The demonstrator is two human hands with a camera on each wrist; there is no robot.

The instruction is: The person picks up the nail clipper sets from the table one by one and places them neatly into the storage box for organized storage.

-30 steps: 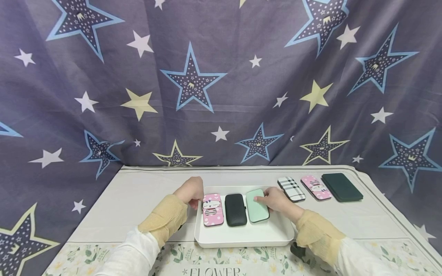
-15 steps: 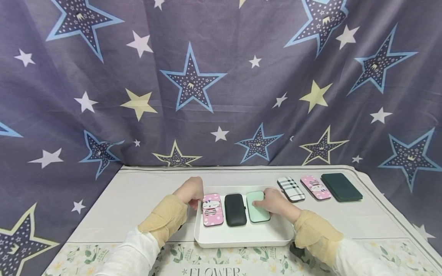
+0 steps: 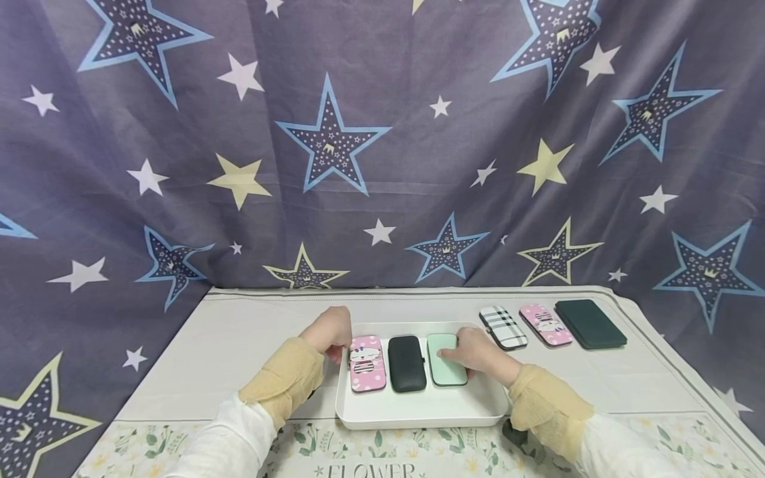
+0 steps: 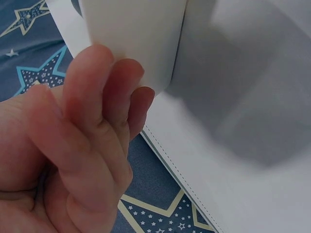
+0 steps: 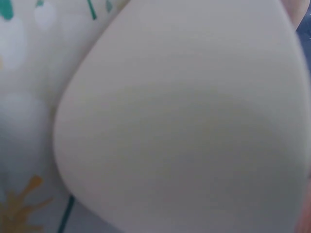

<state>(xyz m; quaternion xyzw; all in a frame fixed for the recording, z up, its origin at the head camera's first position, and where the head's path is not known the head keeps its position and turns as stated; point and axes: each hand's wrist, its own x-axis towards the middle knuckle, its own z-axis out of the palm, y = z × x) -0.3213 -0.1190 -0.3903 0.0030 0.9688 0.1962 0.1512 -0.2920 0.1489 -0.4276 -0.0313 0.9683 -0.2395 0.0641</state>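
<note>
A white tray (image 3: pixel 418 413) holds three small flat cases in a row: a pink one with a cartoon cat (image 3: pixel 367 364), a black one (image 3: pixel 408 364) with a side clasp and a mint-green case (image 3: pixel 445 372). My right hand (image 3: pixel 475 348) holds the mint-green case, thumb on its top and fingers by its right edge, partly hidden. At the tray's left side is my left hand (image 3: pixel 331 330); in the left wrist view its loosely bent fingers (image 4: pixel 90 82) touch the tray's outer wall (image 4: pixel 136 39). The tray's corner (image 5: pixel 170 121) fills most of the right wrist view.
Right of the tray, on the white tablecloth (image 3: pixel 251 345), lie a plaid case (image 3: pixel 505 328), another pink cat case (image 3: pixel 545 325) and a larger dark green case (image 3: pixel 590 324). A star-patterned curtain (image 3: pixel 382 166) hangs behind the table.
My right hand has shifted the mint-green case slightly toward me and turned it straighter, in line with the other two. The left hand stays where it was.
</note>
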